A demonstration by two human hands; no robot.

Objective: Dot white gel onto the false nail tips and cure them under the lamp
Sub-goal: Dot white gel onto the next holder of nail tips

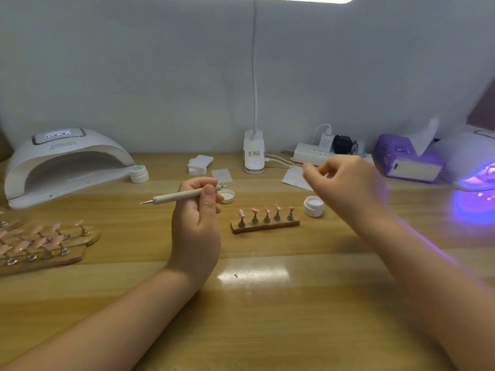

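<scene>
My left hand grips a beige dotting pen that lies level above the table, its metal tip pointing left. A small wooden stand with several pink false nail tips sits just right of that hand. An open jar of white gel stands beside the stand's right end, and its lid lies behind my left thumb. My right hand hovers blurred above the jar, fingers loosely curled and holding nothing. A white curing lamp stands unlit at the back left.
More wooden stands with pink tips lie at the left edge. A closed white jar, wipe pads, a clip lamp base, a power strip, a purple tissue box and a second lamp glowing violet line the back.
</scene>
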